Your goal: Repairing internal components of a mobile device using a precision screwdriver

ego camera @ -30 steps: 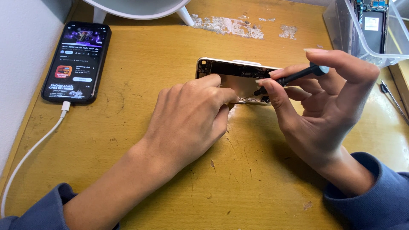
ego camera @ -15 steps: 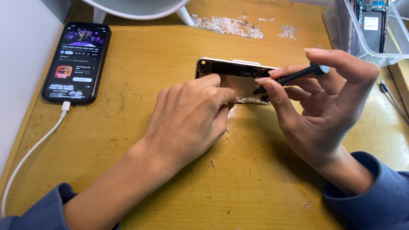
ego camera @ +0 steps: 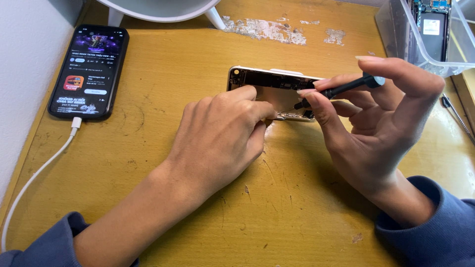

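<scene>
An opened phone housing [ego camera: 269, 89], pale gold with dark parts along its top edge, lies on the wooden table [ego camera: 173, 69]. My left hand [ego camera: 217, 136] rests on it, fingers pressing on its lower left part and hiding much of it. My right hand [ego camera: 376, 118] pinches a thin black screwdriver [ego camera: 341, 89] between thumb and fingers, with the index finger over its round cap. The tip points down-left into the housing's right end.
A black smartphone [ego camera: 89, 71] with a lit screen lies at the left, a white cable [ego camera: 34, 173] plugged into it. A clear plastic bin [ego camera: 425, 34] with phone parts stands at the top right. A white stand [ego camera: 163, 10] is at the back. A thin metal tool [ego camera: 457, 118] lies at the right edge.
</scene>
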